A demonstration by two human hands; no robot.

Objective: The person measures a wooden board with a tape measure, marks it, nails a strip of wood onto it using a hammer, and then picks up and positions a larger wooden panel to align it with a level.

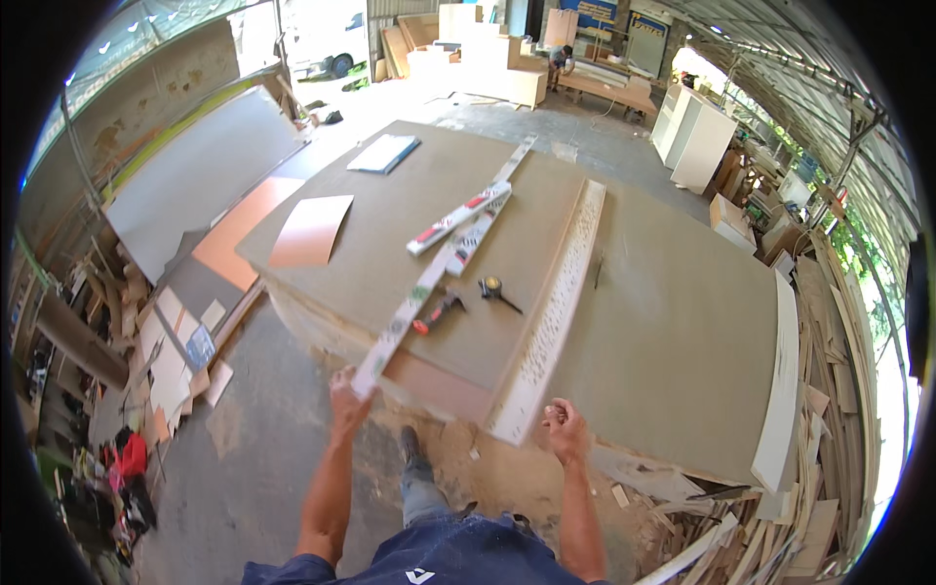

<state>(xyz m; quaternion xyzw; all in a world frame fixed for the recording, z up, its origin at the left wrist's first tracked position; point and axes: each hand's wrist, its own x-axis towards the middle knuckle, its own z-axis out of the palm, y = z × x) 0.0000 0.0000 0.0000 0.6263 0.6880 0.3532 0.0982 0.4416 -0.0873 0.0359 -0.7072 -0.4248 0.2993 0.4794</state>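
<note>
At the near edge of a big grey-brown board stack (673, 322), my left hand (346, 392) is closed on the near end of a long, narrow white strip with printed markings (402, 327). My right hand (567, 429), its fingers curled, is beside the near end of a wider speckled white strip (548, 341). Whether those fingers hold anything small is unclear. Between the two strips lie a red-and-black cutter-like tool (439, 315) and a black-and-yellow tape measure (490, 288). Two shorter white-and-red pieces (458, 219) cross over the narrow strip farther up.
A copper-toned sheet (312, 231) and a blue-and-white packet (385, 153) rest on the stack's left part. Wood offcuts (819, 409) crowd the right side. Large panels (210, 175) lean at left. Far off, a person (560, 63) bends by a table (614, 90).
</note>
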